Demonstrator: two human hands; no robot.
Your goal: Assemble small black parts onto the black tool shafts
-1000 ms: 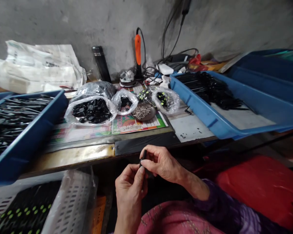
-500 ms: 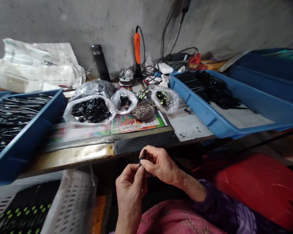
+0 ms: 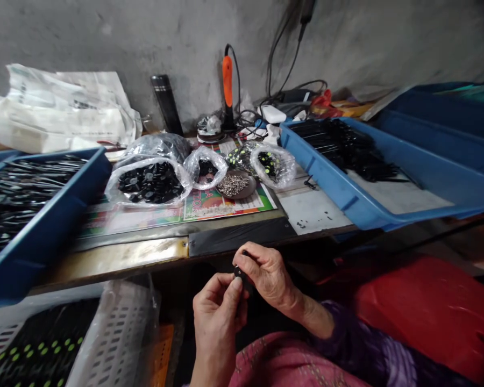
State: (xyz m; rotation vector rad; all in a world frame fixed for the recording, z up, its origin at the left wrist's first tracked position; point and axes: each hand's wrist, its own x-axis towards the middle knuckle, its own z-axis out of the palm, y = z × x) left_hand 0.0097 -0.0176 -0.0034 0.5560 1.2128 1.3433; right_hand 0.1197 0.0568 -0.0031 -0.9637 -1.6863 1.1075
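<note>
The person's hands work in front of the front edge of the surface (image 3: 145,252), below its black strip (image 3: 242,235) and apart from it. The left hand (image 3: 218,309) pinches a small black part (image 3: 239,272) between thumb and fingers; the right hand (image 3: 271,275) grips the same part from the other side, partly hiding it. A pale patch of the surface lies open between the printed sheet (image 3: 221,207) and the right blue tray (image 3: 367,207), whose near corner juts past the front edge. The left blue tray (image 3: 70,209), full of dark pieces, also overhangs that edge.

Beyond the hands stand the large bag of black pieces (image 3: 151,183), a small bag (image 3: 205,169), a dish of metal bits (image 3: 248,188) and a bag with green-dotted pieces (image 3: 276,166). A white basket (image 3: 116,333) sits low at left.

Compared with the earlier frame, the part no longer points upright: a flat face shows at the left thumb, and the right fingers have curled farther over it.
</note>
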